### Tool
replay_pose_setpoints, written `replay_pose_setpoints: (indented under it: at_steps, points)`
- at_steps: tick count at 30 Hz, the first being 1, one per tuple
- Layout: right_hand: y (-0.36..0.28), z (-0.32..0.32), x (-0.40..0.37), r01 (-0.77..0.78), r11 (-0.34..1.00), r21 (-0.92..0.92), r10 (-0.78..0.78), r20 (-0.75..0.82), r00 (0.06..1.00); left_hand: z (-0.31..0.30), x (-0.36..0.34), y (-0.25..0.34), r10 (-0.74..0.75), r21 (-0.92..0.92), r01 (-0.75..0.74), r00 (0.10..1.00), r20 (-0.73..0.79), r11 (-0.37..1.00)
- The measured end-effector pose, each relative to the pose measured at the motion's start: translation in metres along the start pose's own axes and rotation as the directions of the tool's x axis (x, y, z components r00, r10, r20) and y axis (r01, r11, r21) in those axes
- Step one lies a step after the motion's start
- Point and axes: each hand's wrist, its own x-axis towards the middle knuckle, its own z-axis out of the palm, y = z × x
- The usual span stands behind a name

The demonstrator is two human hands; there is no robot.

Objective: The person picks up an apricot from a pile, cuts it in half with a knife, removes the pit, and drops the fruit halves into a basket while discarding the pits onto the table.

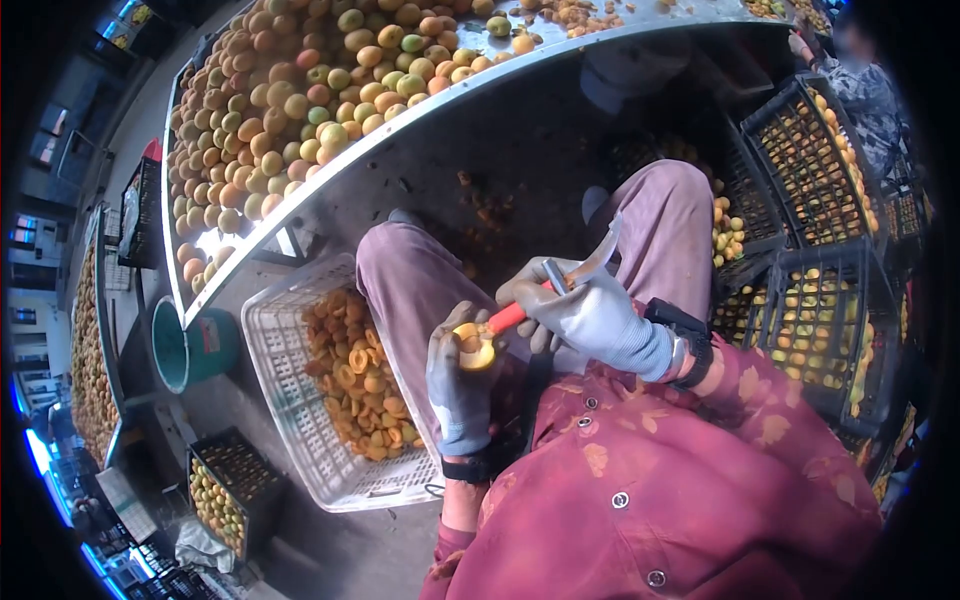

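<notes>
My left hand [457, 385], in a grey-white glove, holds a cut apricot [476, 352] with its yellow flesh facing up. My right hand [590, 310], gloved too, is closed around a knife with a red handle [507, 319]. The handle's end is at the apricot's cut edge, and a curved metal blade [602, 250] points up and away from the fruit. How the blade joins the handle is hidden by my fingers. Left of my knees, a white plastic basket [275, 345] holds many orange apricot halves [370, 385].
A metal-edged table [300, 195] heaped with whole apricots [290, 105] stands in front. Black crates [815, 330] of fruit are stacked at right, near another person [865, 105]. At left are a green bucket [190, 345] and a black crate [235, 490].
</notes>
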Motion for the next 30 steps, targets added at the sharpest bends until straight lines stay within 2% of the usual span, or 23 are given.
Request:
replay_pose_setpoints:
  at_steps: [4,6,8,11,13,17,19,20,22,23,24,25,26,27,29,30]
  points:
    - [0.001,0.002,-0.009,0.073,0.997,-0.034,-0.071,0.049,0.996,0.003,0.0,0.0,-0.012,-0.053,0.01,0.999,-0.045,0.999]
    - [0.017,0.001,-0.007,0.454,0.873,-0.177,-0.438,0.125,0.89,0.005,0.0,0.001,-0.024,-0.07,0.021,0.999,-0.042,0.997]
    - [0.017,0.001,-0.011,0.456,0.869,-0.191,-0.436,0.137,0.889,0.006,0.0,0.0,0.035,0.029,-0.034,0.998,-0.049,0.999]
    - [0.009,0.004,-0.019,0.412,0.874,-0.258,-0.389,0.137,0.911,0.009,0.002,-0.002,0.12,0.057,-0.117,0.991,-0.058,0.991]
    - [0.009,0.007,-0.023,0.422,0.866,-0.268,-0.414,0.088,0.906,0.004,0.005,-0.006,0.137,0.059,-0.135,0.989,-0.047,0.989]
    - [0.001,0.01,-0.028,0.387,0.873,-0.296,-0.375,0.099,0.922,0.007,0.003,-0.005,0.154,0.048,-0.153,0.988,-0.031,0.987]
    - [0.004,0.012,-0.031,0.455,0.886,-0.083,-0.455,0.029,0.89,0.007,0.002,-0.003,0.149,0.03,-0.148,0.988,-0.045,0.989]
    - [0.002,0.011,-0.032,0.454,0.887,-0.085,-0.453,0.029,0.891,0.008,0.002,-0.002,0.143,0.014,-0.143,0.988,-0.055,0.99]
    - [-0.005,0.008,-0.035,0.3,0.948,-0.107,-0.299,0.031,0.954,0.013,0.002,0.0,0.154,-0.014,-0.155,0.987,-0.051,0.988]
    - [0.001,0.012,-0.031,-0.019,0.844,0.536,-0.005,0.043,0.999,0.015,0.002,-0.001,0.166,-0.04,-0.168,0.985,-0.048,0.985]
    - [-0.001,0.011,-0.03,-0.015,0.844,0.536,-0.007,0.039,0.999,0.014,0.003,-0.003,0.166,-0.042,-0.168,0.985,-0.044,0.985]
    - [-0.003,0.011,-0.029,0.1,0.972,0.215,-0.106,0.016,0.994,0.011,0.004,-0.006,0.185,-0.003,-0.186,0.981,-0.055,0.983]
    - [-0.004,0.011,-0.029,0.206,0.97,-0.132,-0.204,0.029,0.978,0.009,0.004,-0.008,0.204,0.037,-0.202,0.977,-0.068,0.979]
    - [-0.002,0.012,-0.028,0.205,0.97,-0.132,-0.203,0.03,0.979,0.009,0.003,-0.007,0.203,0.037,-0.201,0.977,-0.07,0.979]
    - [0.003,0.014,-0.025,0.113,0.986,0.122,-0.116,0.013,0.993,0.013,0.003,-0.007,0.27,0.163,-0.258,0.961,-0.058,0.952]
    - [0.004,0.014,-0.025,0.114,0.986,0.122,-0.116,0.01,0.993,0.012,0.003,-0.008,0.269,0.162,-0.257,0.962,-0.056,0.953]
